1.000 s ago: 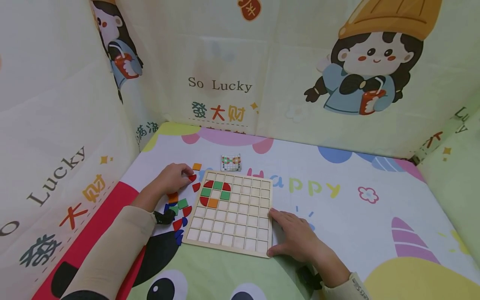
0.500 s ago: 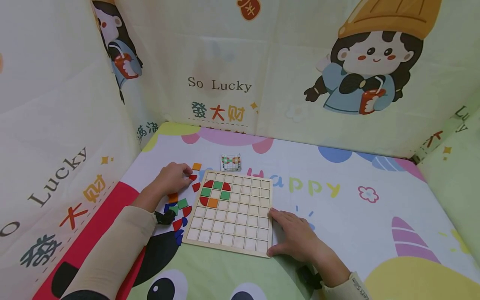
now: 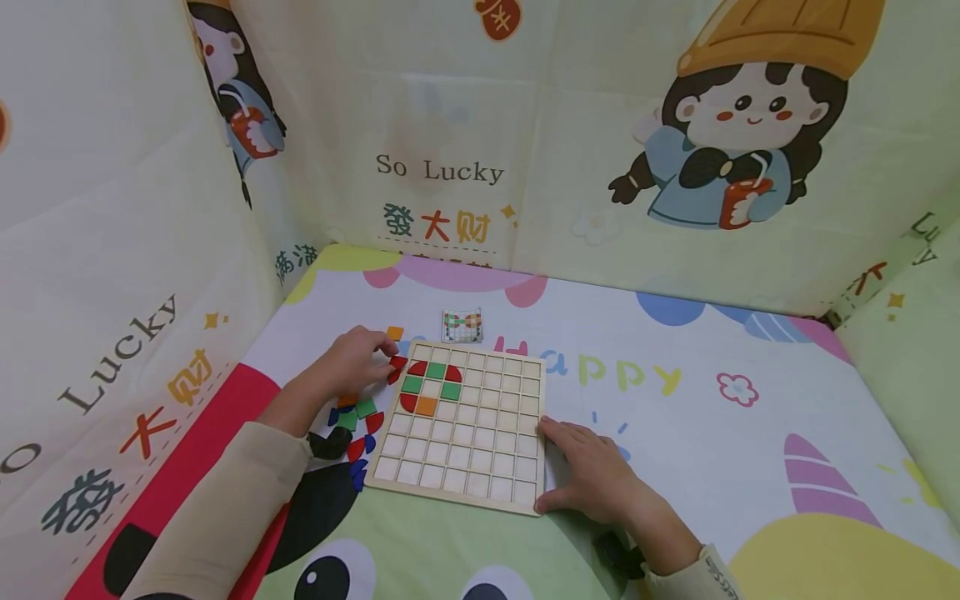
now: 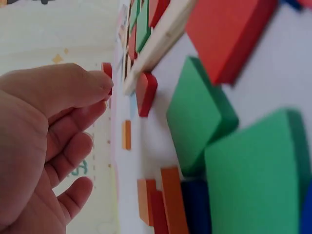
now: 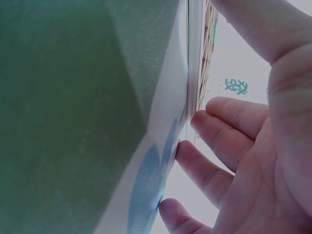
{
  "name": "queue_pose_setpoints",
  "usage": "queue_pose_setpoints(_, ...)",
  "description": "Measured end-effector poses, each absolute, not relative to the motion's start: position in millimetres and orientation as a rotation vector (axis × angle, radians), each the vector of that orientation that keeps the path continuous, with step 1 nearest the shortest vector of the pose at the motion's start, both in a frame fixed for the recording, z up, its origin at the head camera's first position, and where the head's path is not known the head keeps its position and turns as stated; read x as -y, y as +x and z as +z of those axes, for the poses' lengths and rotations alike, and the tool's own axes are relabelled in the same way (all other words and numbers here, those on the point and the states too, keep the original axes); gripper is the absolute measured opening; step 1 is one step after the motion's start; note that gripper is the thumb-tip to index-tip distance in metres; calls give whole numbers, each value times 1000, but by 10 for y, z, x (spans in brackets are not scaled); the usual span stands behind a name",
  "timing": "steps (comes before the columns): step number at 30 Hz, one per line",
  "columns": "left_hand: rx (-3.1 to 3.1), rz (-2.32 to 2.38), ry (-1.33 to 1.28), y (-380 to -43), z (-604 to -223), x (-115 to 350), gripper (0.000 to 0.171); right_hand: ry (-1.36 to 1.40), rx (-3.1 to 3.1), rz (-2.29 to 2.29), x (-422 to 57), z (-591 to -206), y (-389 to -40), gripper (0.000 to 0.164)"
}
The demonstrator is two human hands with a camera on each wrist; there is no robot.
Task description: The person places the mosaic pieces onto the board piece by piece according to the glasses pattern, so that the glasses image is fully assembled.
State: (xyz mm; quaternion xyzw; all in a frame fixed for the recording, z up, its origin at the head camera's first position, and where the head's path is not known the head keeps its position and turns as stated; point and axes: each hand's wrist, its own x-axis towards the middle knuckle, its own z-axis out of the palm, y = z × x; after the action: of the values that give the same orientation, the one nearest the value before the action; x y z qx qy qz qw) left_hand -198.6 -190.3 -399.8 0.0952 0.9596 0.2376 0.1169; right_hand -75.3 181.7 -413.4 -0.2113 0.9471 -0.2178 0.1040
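Observation:
My left hand (image 3: 352, 360) pinches a red quarter-circle tile (image 4: 107, 73) between thumb and index finger, just off the left side of the wooden grid board (image 3: 480, 437). Its other fingers are loosely curled. Another red tile (image 4: 146, 93) lies by the board's edge, below the held one. In the board's upper left cells sit red quarter-circle tiles, several green squares (image 3: 436, 370) and an orange square (image 3: 425, 407). With fingers spread, my right hand (image 3: 600, 471) rests against the board's right edge, its thumb at the near right corner.
Loose green tiles (image 3: 365, 407), red tiles (image 3: 374, 422) and blue tiles (image 3: 358, 475) are scattered along the board's left side. One orange square (image 3: 394, 332) lies beyond the left hand. A small pattern card (image 3: 462, 326) is behind the board. Printed cloth walls (image 3: 585, 258) surround the table.
My left hand has picked up the red tile and moved slightly right toward the board, over the other red tile. My right hand and the board have stayed put.

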Motion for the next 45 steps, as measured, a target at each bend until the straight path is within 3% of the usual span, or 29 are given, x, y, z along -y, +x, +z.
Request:
queue_pose_setpoints(10, -2819, 683, 529, -1818, -3926, 1756, 26, -612, -2792, -651, -1805, -4112, -745, 104)
queue_pose_setpoints(18, -2787, 694, 582, -1704, -3972, 1618, 19, -612, -2797, -641, -1806, -4117, -743, 104)
queue_pose_setpoints(25, -2770, 658, 583, -1632, -4002, 1518, 26, -617, -2797, -644, -1806, -4119, -744, 104)
queue_pose_setpoints(45, -2771, 630, 748, -1551, -4036, 1342, 17, -623, -2793, -642, -1809, -4119, -749, 103)
